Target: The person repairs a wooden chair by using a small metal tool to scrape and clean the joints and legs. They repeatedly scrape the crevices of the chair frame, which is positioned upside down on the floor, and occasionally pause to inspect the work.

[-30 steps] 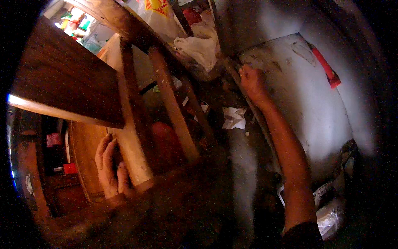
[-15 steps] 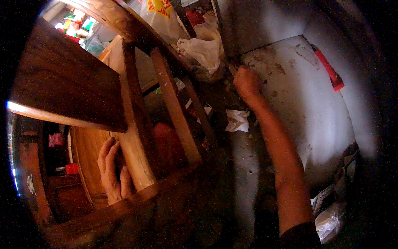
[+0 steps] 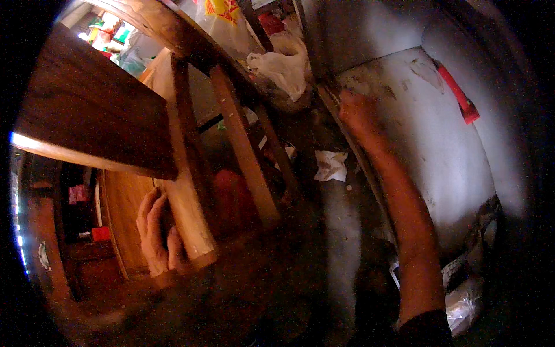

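My left hand is wrapped around a pale wooden upright of a wooden frame at the lower left, fingers closed on it. My right hand reaches far forward and rests at the edge of a grey, stained flat surface; it is blurred, and what it holds, if anything, cannot be made out. A dark wooden board juts out at the upper left above the left hand. More slanted wooden slats run between the two hands.
A crumpled white paper lies on the dark floor between the frame and the grey surface. A white plastic bag sits at the top centre. A red strip lies on the grey surface. Plastic wrapping is at lower right.
My right hand has slid a little toward me along the edge of the grey surface and is now blurred. The left hand keeps its grip on the upright.
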{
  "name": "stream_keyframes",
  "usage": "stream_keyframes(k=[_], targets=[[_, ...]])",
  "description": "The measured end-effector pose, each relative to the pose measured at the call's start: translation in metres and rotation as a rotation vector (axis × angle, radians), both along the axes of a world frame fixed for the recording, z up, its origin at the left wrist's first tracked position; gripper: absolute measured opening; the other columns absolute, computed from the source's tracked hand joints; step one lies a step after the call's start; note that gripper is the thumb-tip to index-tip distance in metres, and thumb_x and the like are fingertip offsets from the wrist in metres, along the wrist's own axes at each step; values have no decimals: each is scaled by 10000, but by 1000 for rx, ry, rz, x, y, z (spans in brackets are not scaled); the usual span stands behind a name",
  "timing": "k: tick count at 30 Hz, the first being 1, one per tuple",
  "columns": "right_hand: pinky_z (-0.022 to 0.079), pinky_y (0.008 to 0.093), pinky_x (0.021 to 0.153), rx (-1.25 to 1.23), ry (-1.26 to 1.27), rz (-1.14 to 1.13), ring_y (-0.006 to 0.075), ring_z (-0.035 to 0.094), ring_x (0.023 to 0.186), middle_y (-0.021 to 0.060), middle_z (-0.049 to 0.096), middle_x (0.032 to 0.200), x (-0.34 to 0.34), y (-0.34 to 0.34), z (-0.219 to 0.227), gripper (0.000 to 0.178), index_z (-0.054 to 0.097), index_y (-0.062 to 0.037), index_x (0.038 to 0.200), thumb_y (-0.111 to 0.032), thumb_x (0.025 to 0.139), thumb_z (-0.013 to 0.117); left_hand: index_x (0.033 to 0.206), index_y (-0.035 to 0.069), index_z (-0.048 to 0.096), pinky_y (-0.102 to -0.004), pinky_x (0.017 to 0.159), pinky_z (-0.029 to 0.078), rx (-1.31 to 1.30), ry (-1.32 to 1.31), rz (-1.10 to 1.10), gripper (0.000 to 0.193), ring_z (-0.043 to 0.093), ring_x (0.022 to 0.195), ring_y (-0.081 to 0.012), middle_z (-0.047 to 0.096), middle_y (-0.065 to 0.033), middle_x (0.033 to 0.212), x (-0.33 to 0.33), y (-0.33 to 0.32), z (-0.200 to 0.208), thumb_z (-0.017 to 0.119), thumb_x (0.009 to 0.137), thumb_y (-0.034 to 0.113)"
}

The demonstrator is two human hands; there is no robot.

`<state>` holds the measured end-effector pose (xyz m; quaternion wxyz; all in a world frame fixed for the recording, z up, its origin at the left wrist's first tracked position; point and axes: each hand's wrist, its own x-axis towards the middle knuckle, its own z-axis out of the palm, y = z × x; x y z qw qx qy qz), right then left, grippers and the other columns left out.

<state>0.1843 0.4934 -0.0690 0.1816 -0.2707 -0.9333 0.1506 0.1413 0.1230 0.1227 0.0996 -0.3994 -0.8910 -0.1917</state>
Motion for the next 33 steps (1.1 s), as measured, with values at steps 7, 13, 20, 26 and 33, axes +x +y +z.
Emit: stream_keyframes(k=[7, 13, 20, 26, 33], targets=[[441, 430, 598, -88, 293, 60, 369, 568, 684, 195, 586, 729, -16, 37, -31, 184, 562, -14, 751, -189, 782, 515, 1151, -31, 476, -396, 1000, 261, -2, -16, -9, 437, 358, 1184, -324, 387, -208, 1265, 3, 5, 0, 422, 773, 183], [424, 413, 576, -315, 642, 99, 366, 566, 668, 202, 573, 722, 3, 27, -53, 181, 546, 8, 761, -172, 771, 529, 1145, -42, 475, -395, 1003, 250, -13, 0, -9, 447, 354, 1182, -333, 386, -214, 1263, 2, 8, 8, 422, 752, 165], [437, 465, 611, 3, -38, -1, 378, 569, 686, 188, 576, 698, -8, 14, -3, 157, 538, 1, 717, -145, 768, 510, 1152, -43, 472, -395, 1012, 234, 0, -50, 2, 448, 332, 1203, -332, 375, -214, 1273, 1, 2, 7, 426, 743, 135], [439, 476, 604, -60, 307, -189, 381, 568, 647, 184, 584, 703, 2, 12, -27, 146, 542, -22, 746, -154, 779, 489, 1161, -43, 462, -397, 1007, 242, -34, -31, -32, 452, 337, 1196, -337, 375, -217, 1273, -3, -3, 9, 424, 755, 153], [446, 466, 563, -75, 39, -46, 396, 565, 650, 201, 586, 704, 5, -3, 4, 163, 554, -8, 742, -150, 780, 485, 1169, -42, 450, -401, 997, 249, -1, -32, -60, 460, 352, 1176, -341, 371, -221, 1271, -5, 1, 6, 422, 764, 175]])
